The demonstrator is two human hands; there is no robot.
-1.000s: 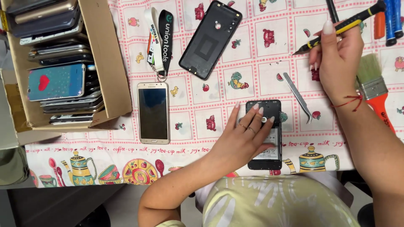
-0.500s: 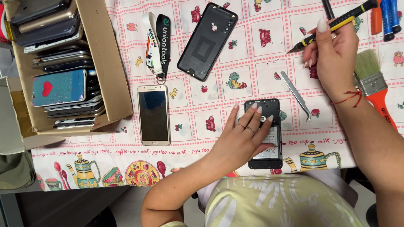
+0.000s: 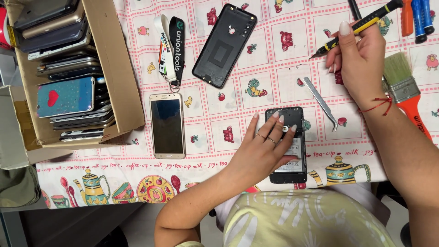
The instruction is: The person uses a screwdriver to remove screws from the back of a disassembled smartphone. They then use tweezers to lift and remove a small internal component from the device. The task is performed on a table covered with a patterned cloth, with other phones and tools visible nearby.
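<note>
My left hand (image 3: 265, 148) lies flat on an opened black phone (image 3: 292, 160) with its back removed, fingers spread over its upper part, near the table's front edge. My right hand (image 3: 359, 59) is raised over the table to the upper right and holds a yellow-and-black screwdriver (image 3: 361, 25), its tip pointing left. Metal tweezers (image 3: 322, 103) lie on the cloth between the two hands. A black phone back cover (image 3: 224, 45) lies inside-up further back. A gold phone (image 3: 167, 124) with a dark screen rests face-up to the left.
A cardboard box (image 3: 121, 77) full of several stacked phones stands at the left. A lanyard with keyring (image 3: 170, 50) lies beside it. A paintbrush with orange handle (image 3: 404, 91) and more tools (image 3: 416, 16) lie at the right. The patterned tablecloth (image 3: 256, 64) hangs over the front edge.
My hands keep their grips. The right hand with the screwdriver has barely shifted; the left hand stays on the opened phone. The view has moved slightly.
</note>
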